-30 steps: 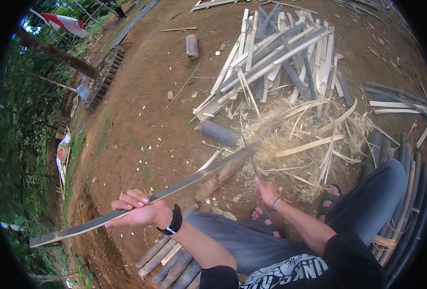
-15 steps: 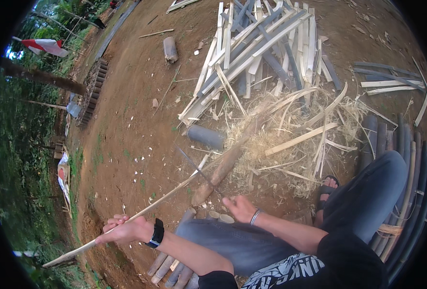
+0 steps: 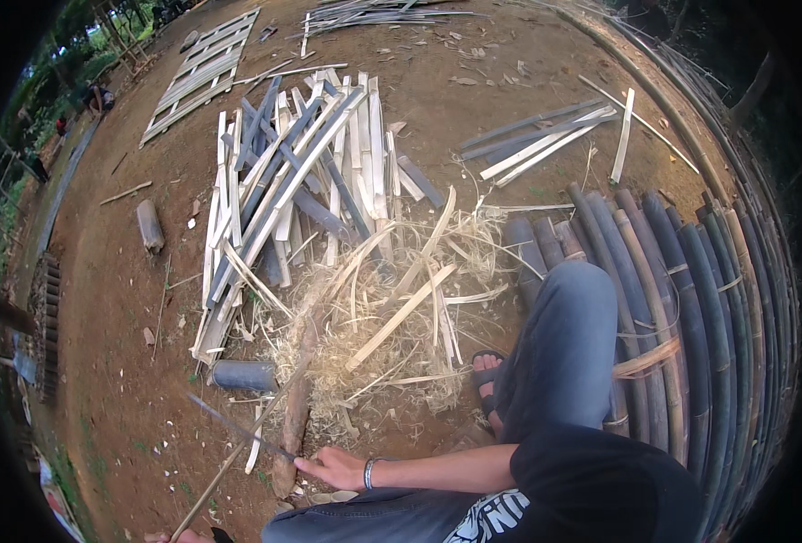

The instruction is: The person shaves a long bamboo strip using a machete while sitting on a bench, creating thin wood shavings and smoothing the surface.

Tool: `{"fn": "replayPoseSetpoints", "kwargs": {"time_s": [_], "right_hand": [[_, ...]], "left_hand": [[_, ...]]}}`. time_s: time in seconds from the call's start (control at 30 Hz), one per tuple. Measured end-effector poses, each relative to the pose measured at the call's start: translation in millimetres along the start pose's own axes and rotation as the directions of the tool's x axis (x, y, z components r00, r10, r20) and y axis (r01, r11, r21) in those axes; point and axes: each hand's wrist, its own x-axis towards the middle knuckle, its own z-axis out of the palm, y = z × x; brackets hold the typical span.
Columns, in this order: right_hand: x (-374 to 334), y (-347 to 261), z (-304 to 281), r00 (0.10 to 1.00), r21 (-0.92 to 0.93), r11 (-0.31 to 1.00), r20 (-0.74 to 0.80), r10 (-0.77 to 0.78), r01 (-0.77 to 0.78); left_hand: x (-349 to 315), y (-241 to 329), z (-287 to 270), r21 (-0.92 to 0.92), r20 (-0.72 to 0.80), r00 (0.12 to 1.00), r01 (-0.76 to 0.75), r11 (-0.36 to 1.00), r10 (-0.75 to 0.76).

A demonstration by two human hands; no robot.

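My right hand (image 3: 333, 469) is closed around the handle of a long knife (image 3: 238, 425). Its narrow dark blade points to the far left and crosses a long, thin bamboo strip (image 3: 213, 484). My left hand (image 3: 184, 537) grips the strip's near end at the lower edge, where most of the hand is cut off. The strip's far part lies over a short log (image 3: 298, 416) on the ground. Just beyond the blade lies a dark bamboo piece (image 3: 243, 375). Pale shavings (image 3: 378, 317) are heaped beyond the log.
Split bamboo slats (image 3: 283, 181) are piled ahead. Long bamboo poles (image 3: 682, 317), tied in bundles, lie to the right of my bent knee (image 3: 568, 308). A slatted bamboo frame (image 3: 202, 77) lies at the far left. Loose strips (image 3: 546, 145) are on the ground at the far right.
The view has swung right and up, so my left hand now sits at the lower edge, mostly cut off. Both hands keep their hold on the strip and the knife.
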Motion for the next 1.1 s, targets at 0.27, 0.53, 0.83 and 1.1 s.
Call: {"fn": "replayPoseSetpoints", "kwargs": {"time_s": [0.27,0.53,0.83,1.1], "right_hand": [[25.7,56.9,-23.6,0.942,0.069,0.944,-0.074,0.327,-0.322],[5.8,42.8,-29.2,0.944,0.157,0.931,0.042,0.326,-0.328],[6.3,31.0,-5.6,0.997,0.006,0.998,0.046,-0.068,0.067],[16.1,27.3,-18.6,0.975,0.194,0.956,0.073,0.21,-0.221]], "left_hand": [[-7.9,8.6,8.0,0.047,-0.006,1.0,-0.005,0.999,0.005],[-20.1,18.0,7.8,0.016,0.08,0.995,0.052,0.999,-0.053],[-25.5,26.7,9.1,-0.029,0.134,0.988,0.075,0.997,-0.07],[-22.6,24.2,3.8,-0.053,0.2,0.978,0.076,0.996,-0.064]]}}
